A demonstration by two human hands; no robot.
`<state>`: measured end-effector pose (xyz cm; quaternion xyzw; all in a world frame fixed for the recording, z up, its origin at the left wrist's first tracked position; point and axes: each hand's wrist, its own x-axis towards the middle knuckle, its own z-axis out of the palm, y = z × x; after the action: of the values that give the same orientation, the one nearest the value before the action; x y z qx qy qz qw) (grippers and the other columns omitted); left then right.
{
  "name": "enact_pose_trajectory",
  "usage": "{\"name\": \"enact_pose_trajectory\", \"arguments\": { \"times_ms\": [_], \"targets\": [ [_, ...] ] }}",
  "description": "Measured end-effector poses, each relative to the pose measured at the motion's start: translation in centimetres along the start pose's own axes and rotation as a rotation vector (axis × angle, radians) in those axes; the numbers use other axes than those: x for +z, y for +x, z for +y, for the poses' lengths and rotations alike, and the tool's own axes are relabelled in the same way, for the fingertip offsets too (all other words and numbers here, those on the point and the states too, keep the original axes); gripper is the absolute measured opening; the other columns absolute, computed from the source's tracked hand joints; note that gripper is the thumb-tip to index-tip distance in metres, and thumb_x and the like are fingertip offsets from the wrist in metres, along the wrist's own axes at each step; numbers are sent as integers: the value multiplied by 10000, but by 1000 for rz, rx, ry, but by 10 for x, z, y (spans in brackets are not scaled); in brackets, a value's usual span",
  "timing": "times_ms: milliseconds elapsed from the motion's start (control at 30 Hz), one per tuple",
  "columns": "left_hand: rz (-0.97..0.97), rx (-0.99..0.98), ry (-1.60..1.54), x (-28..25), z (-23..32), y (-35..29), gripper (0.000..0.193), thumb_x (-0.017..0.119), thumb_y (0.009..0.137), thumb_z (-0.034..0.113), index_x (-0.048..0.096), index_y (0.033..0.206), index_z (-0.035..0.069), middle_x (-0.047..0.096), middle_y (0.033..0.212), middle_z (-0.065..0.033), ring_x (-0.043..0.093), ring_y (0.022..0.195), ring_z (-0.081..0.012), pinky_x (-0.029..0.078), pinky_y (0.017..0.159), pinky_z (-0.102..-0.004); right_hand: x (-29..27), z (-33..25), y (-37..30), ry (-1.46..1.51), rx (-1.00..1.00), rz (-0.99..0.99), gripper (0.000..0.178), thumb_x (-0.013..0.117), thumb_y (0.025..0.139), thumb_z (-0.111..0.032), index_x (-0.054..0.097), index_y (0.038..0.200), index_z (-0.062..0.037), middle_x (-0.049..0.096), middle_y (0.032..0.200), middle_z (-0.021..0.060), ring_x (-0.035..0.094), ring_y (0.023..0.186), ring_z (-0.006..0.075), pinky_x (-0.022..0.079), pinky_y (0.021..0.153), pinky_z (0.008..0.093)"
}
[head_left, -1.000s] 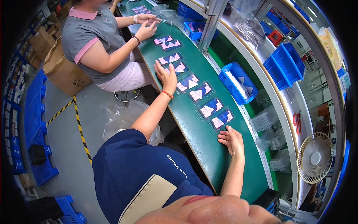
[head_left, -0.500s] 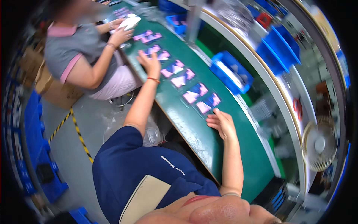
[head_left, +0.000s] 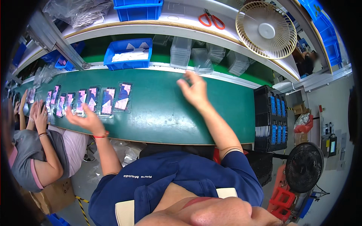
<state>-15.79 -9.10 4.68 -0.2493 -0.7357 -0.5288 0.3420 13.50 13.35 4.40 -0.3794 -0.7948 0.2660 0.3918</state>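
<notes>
My left hand (head_left: 87,119) hovers over the near part of the green table (head_left: 158,113), fingers apart, with nothing seen in it. Just beyond it lie several flat, dark panels with pink and blue faces, each on a clear plastic tray; the rightmost panel (head_left: 123,97) lies apart from my hand. My right hand (head_left: 194,90) reaches toward the back of the table, its fingers parted and holding nothing visible. Its fingertips are near a clear plastic tray (head_left: 202,60), which leans by the stacked clear trays (head_left: 180,52); whether they touch I cannot tell.
A blue bin (head_left: 128,64) with white pieces stands at the back. Above it, a shelf carries red-handled scissors (head_left: 212,20) and a pale fan (head_left: 266,30). Black crates (head_left: 270,118) stand at the table's right end. At the left sits a co-worker (head_left: 49,158), hands over the table.
The view has swung right. My right hand has moved from beside the nearest panel to the clear trays at the back. My left hand stays open near the panels.
</notes>
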Motion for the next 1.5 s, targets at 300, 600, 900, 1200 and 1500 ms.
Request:
{"name": "enact_pose_trajectory", "arguments": {
  "times_ms": [300, 600, 900, 1200, 1500],
  "targets": [
    [-800, 56, -845, 57, 206, -125, 342, 703, 774, 140, 608, 1096, 73, 486, 1244, -181, 476, 1165, -331, 394, 975, -401, -49, 40, 95, -620, 488, -296, 909, 828, 580, -431, 437, 1246, 48, 542, 1192, 253, 523, 1130, 391, 458, 951, 406],
    [-1271, -625, -1059, 78, 177, -174, 258, 669, 849, 104, 592, 1078, 12, 628, 899, -50, 594, 800, -104, 492, 714, -231, -87, 38, 34, 330, 441, -161, 905, 790, 640, -144, 313, 1385, 47, 558, 1152, 216, 570, 1050, 237, 477, 889, 333],
    [-1436, -954, -1349, 71, 214, -176, 128, 625, 903, 154, 540, 899, 60, 574, 851, 1, 538, 769, -58, 454, 693, -208, -94, 10, -80, 533, 407, -190, 809, 827, 678, -97, 400, 1357, 8, 529, 1141, 144, 586, 924, 179, 519, 761, 284],
    [-1505, -1085, -1386, 64, 215, -198, 92, 583, 927, 147, 548, 877, 78, 583, 829, 8, 555, 753, -69, 479, 704, -221, -114, 9, -107, 798, 566, -105, 575, 734, 791, -63, 482, 1299, 31, 616, 1095, 133, 608, 932, 143, 509, 795, 263],
    [-1231, -421, -633, 46, 170, -146, 270, 734, 799, 184, 621, 996, 38, 588, 768, 7, 518, 603, -37, 418, 522, -190, -127, 4, -97, 677, 520, -117, 666, 762, 731, -48, 464, 1323, 16, 562, 1140, 107, 546, 980, 139, 474, 822, 259]
  ]
}}
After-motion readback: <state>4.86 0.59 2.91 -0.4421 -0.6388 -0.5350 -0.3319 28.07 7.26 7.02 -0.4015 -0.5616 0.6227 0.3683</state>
